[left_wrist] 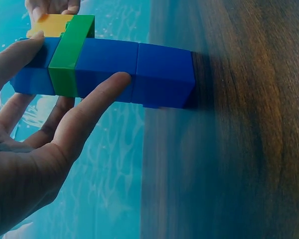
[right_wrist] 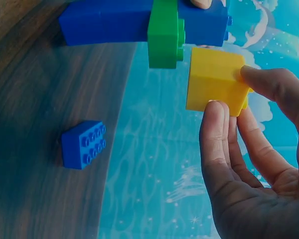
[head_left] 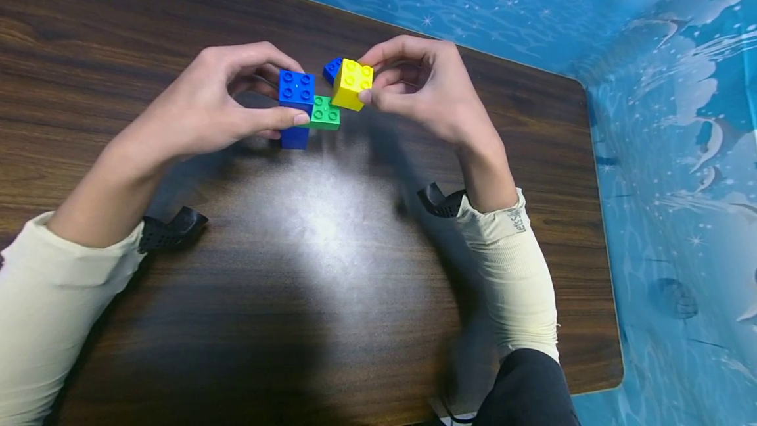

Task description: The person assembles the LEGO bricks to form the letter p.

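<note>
A tower of blue bricks (head_left: 296, 91) stands upright on the table, with a green brick (head_left: 327, 114) set between them near the top. The green brick juts out to the right, its studs facing up. My left hand (head_left: 201, 100) grips the tower's upper part, thumb in front and fingers behind. My right hand (head_left: 437, 87) pinches a yellow brick (head_left: 350, 87) between thumb and fingertips. In the right wrist view the yellow brick (right_wrist: 214, 79) hovers just above the green brick's studs (right_wrist: 181, 40), slightly apart from them.
A loose blue brick (right_wrist: 82, 145) lies on the dark wooden table (head_left: 248, 321), behind the yellow brick in the head view. A blue sea-patterned covering (head_left: 668, 169) borders the table's far and right edges. Black wrist mounts (head_left: 174, 229) sit at both sleeve cuffs.
</note>
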